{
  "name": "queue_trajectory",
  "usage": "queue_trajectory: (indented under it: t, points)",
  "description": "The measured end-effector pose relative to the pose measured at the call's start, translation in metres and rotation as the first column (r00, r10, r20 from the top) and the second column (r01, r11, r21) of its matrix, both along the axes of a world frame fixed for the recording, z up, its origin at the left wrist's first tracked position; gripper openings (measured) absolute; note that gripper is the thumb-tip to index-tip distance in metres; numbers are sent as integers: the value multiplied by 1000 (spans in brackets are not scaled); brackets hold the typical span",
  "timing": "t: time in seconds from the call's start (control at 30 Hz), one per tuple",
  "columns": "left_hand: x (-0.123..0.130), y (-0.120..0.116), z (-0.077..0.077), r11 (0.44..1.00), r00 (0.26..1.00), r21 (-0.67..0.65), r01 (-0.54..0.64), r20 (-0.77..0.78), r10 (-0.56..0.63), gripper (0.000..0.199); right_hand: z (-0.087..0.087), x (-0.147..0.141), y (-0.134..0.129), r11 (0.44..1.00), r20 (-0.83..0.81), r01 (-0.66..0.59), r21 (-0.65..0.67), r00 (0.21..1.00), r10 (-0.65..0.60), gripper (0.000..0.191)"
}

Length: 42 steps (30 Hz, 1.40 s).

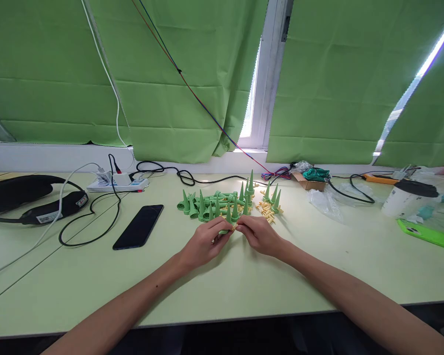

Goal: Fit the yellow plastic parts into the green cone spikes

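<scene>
My left hand (206,242) is closed round a small green piece (224,231), only part of which shows between the fingers. My right hand (261,234) pinches a tiny yellow piece (234,228) right beside the green one, and the fingertips of both hands nearly meet. Just beyond the hands lies a group of green cone-shaped parts (202,204), some upright and some on their sides. Small yellow pieces (267,212) are heaped to the right of them, with a few more green cones (276,199) standing among them.
A black phone (138,227), headphones (55,209) and a power strip (118,184) with cables are on the left of the table (222,291). To the right are a small cardboard box (309,183), plastic bags (325,204), a lidded cup (407,199) and a green phone case (429,235).
</scene>
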<state>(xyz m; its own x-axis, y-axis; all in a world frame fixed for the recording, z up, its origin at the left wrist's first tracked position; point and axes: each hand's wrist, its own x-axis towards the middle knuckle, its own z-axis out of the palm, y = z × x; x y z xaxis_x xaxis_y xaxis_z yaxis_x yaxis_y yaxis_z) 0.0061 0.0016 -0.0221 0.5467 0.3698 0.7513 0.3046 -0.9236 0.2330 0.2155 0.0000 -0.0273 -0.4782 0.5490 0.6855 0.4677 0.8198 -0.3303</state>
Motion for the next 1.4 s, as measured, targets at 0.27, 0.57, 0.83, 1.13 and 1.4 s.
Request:
queue_trajectory:
  t: [0.27, 0.57, 0.83, 1.13, 1.4]
  points:
    - [0, 0, 1, 999, 1000, 37, -20, 2, 19, 13, -1, -1, 0, 1000, -54, 9, -21, 998, -10, 22]
    - [0, 1, 0, 999, 1000, 39, -23, 6, 23, 13, -3, -2, 1, 999, -71, 1, -35, 997, -3, 19]
    - [2, 0, 2, 999, 1000, 23, -24, 20, 24, 12, -2, -1, 1, 999, -45, -1, -41, 999, -1, 19]
    - [2, 0, 0, 999, 999, -38, -27, 18, 27, 11, 0, 1, 3, 999, -15, -11, -30, 1000, 11, 22]
    - [2, 0, 1, 998, 999, -49, -45, 21, 46, 11, -3, 2, 5, 1000, -5, -15, -18, 1000, 15, 22]
